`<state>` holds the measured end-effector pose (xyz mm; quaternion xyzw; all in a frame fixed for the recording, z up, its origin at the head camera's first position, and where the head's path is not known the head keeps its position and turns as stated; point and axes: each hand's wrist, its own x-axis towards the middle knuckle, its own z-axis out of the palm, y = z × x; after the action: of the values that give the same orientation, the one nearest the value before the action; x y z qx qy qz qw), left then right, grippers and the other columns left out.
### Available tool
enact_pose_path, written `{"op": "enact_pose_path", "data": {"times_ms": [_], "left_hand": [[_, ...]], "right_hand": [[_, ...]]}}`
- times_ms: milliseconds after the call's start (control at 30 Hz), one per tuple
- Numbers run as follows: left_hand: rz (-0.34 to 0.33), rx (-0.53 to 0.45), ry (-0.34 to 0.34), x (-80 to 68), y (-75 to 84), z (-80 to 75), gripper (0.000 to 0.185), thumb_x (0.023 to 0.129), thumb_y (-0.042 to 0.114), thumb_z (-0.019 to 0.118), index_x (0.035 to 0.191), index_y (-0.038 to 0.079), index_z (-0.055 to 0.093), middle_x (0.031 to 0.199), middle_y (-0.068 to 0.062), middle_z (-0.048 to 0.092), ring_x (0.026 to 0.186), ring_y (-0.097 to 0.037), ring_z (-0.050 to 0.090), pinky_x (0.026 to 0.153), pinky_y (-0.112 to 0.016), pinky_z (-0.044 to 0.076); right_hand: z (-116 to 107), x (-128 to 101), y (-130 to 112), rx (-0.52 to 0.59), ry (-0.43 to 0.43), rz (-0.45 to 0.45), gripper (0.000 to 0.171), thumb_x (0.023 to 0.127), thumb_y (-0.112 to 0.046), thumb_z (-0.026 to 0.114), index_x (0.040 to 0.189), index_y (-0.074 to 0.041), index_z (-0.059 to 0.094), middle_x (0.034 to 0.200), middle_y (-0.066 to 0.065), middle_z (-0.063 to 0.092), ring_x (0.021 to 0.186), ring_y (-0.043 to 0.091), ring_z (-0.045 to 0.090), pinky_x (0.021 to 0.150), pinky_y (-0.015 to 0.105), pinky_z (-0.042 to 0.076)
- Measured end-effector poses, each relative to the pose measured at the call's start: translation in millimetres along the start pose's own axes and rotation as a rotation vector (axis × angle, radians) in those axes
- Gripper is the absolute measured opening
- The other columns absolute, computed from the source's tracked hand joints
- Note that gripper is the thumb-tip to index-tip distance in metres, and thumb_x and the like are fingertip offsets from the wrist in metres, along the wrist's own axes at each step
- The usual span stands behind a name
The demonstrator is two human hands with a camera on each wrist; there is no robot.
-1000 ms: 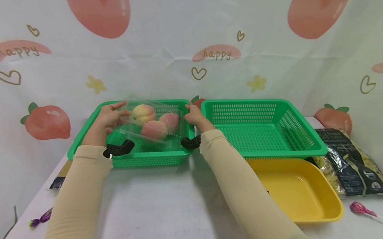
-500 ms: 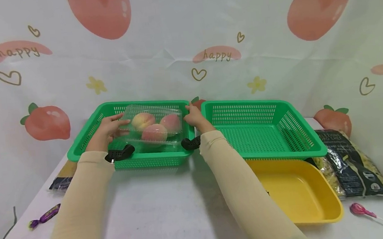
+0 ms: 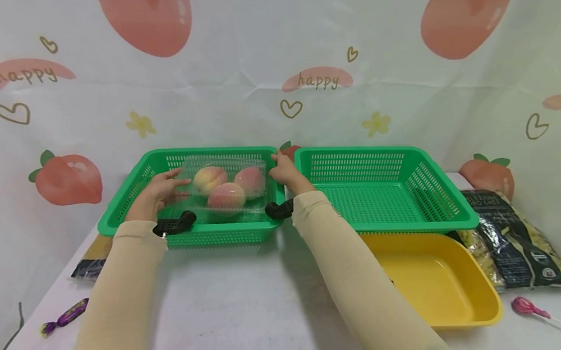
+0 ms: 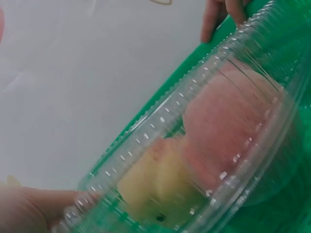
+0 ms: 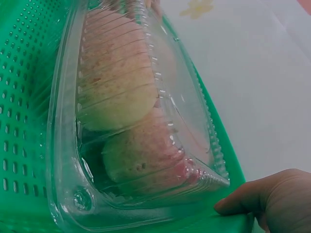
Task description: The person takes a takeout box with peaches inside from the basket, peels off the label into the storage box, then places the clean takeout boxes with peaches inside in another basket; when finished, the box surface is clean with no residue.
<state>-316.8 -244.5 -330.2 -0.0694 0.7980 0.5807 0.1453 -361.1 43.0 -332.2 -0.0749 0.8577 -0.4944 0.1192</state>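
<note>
A clear plastic clamshell box (image 3: pixel 226 188) with three peaches lies in the left green basket (image 3: pixel 112 216). My left hand (image 3: pixel 160 189) holds the box's left end, thumb above and fingers along its side. My right hand (image 3: pixel 282 172) grips the box's right end at the basket's rim. In the left wrist view the box (image 4: pixel 204 160) fills the frame, with my left thumb (image 4: pixel 29 208) at its near rim and the right fingers (image 4: pixel 218 14) at its far end. In the right wrist view the box (image 5: pixel 131 121) lies level on the mesh, my right hand (image 5: pixel 272 201) at its corner.
A second green basket (image 3: pixel 378 193) stands to the right, partly over a yellow tray (image 3: pixel 438 284). A dark snack bag (image 3: pixel 516 248) and a pink lollipop (image 3: pixel 523 305) lie at the far right. A purple wrapped candy (image 3: pixel 66 318) and a flat packet (image 3: pixel 91 261) lie left.
A second ago the box was tilted and raised above the basket. Both hands have lowered it level into the left basket and still hold its ends.
</note>
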Motion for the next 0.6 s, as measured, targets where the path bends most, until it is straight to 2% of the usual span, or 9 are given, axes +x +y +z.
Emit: {"op": "enact_pose_path", "data": {"times_ms": [100,233,333,467,533,600], "left_hand": [[-0.003,0.008,-0.026,2.4,-1.8,-0.2,0.067,0.101,0.019,0.039,0.149,0.021,-0.007,0.156,-0.015,-0.006,0.135,-0.037,0.033,0.089,-0.023,0.051],[0.007,0.03,-0.031,3.8,-3.2,0.3,0.066,0.101,0.017,0.038,0.149,0.018,-0.008,0.156,-0.017,-0.007,0.135,-0.039,0.032,0.103,-0.034,0.043],[0.003,0.118,-0.038,3.3,-3.0,0.5,0.066,0.101,0.018,0.036,0.15,0.013,-0.009,0.155,-0.021,-0.008,0.137,-0.042,0.026,0.109,-0.047,0.034],[-0.008,0.215,-0.056,2.3,-2.1,1.2,0.067,0.102,0.019,0.034,0.149,0.007,-0.012,0.153,-0.025,-0.014,0.139,-0.046,0.013,0.11,-0.058,0.022],[-0.01,0.221,-0.061,2.0,-1.4,1.9,0.066,0.102,0.019,0.033,0.148,0.007,-0.013,0.153,-0.025,-0.015,0.139,-0.047,0.009,0.11,-0.06,0.02],[-0.015,0.219,-0.064,1.9,-0.6,2.9,0.066,0.102,0.019,0.033,0.148,0.008,-0.014,0.153,-0.024,-0.015,0.139,-0.047,0.008,0.11,-0.06,0.019]], "right_hand": [[-0.2,0.5,0.3,0.007,0.0,-0.003,0.062,0.093,0.006,0.038,0.149,-0.01,0.018,0.159,-0.002,-0.004,0.083,0.022,0.038,0.052,0.026,0.026],[-0.2,0.4,0.6,0.009,0.005,-0.006,0.062,0.093,0.007,0.039,0.149,-0.01,0.019,0.159,-0.002,-0.003,0.071,0.02,0.032,0.052,0.026,0.026],[0.1,1.0,0.9,0.01,0.01,-0.008,0.062,0.092,0.007,0.039,0.149,-0.01,0.019,0.159,-0.001,-0.003,0.071,0.02,0.033,0.052,0.026,0.026],[0.7,2.0,1.8,0.007,0.007,-0.002,0.062,0.093,0.007,0.038,0.149,-0.01,0.018,0.159,-0.002,-0.003,0.07,0.021,0.033,0.052,0.026,0.025],[0.8,2.5,1.8,0.006,0.008,-0.001,0.062,0.093,0.007,0.038,0.149,-0.01,0.018,0.159,-0.003,-0.003,0.077,0.021,0.037,0.052,0.026,0.026],[0.6,2.8,1.7,0.004,0.012,0.0,0.062,0.093,0.007,0.038,0.149,-0.01,0.018,0.159,-0.003,-0.003,0.093,0.022,0.043,0.052,0.026,0.025]]}}
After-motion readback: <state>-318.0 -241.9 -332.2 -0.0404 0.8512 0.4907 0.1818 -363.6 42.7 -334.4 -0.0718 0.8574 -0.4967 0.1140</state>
